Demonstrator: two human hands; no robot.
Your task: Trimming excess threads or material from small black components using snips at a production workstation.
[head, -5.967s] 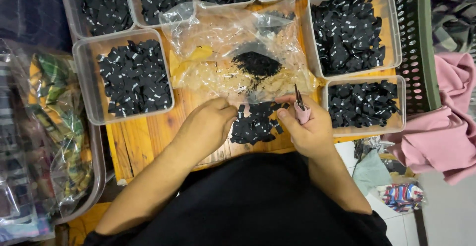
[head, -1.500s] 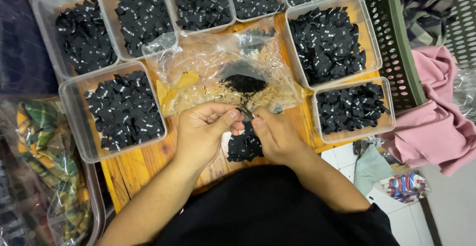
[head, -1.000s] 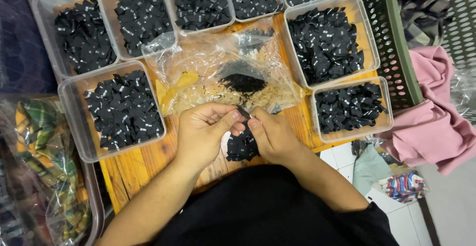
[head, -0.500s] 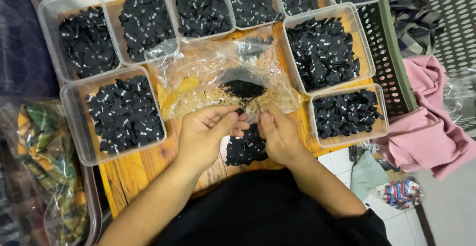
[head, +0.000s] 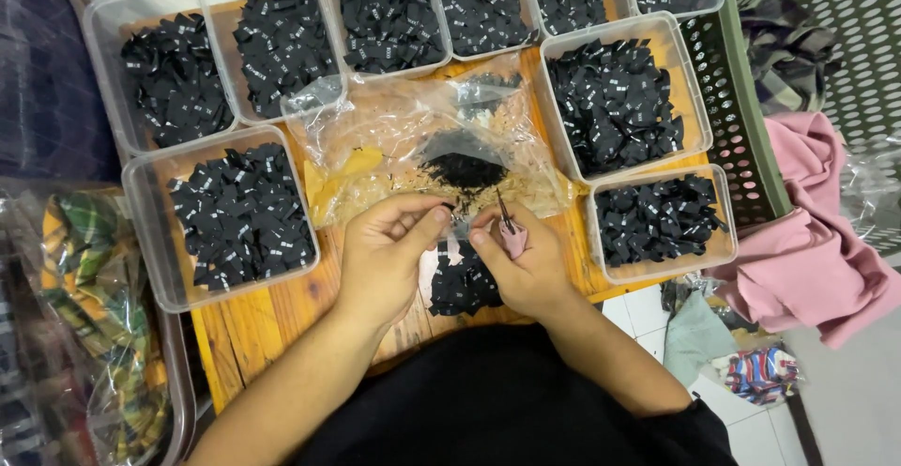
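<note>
My left hand point(head: 389, 250) pinches a small black label point(head: 448, 213) between thumb and forefinger, over the middle of the wooden table point(head: 244, 335). My right hand point(head: 526, 264) is curled around a small pink-handled snipper point(head: 510, 233) whose dark tip points up, close to the label. Below both hands lies a loose pile of black labels point(head: 462, 283). Just beyond the fingers sits a crumpled clear plastic bag point(head: 404, 142) with a dark heap of scraps point(head: 465, 168) on it.
Several clear plastic tubs of black labels ring the work spot: one at left point(head: 235, 213), two at right point(head: 619, 100) point(head: 657, 222), more along the far edge. A green perforated crate point(head: 751, 137) and pink cloth point(head: 807, 259) lie to the right. Bagged plaid fabric point(head: 89, 278) sits at left.
Six seconds ago my hands were apart, low over the label pile. They have since come together higher up, with the left fingers pinching one label beside the snipper tip.
</note>
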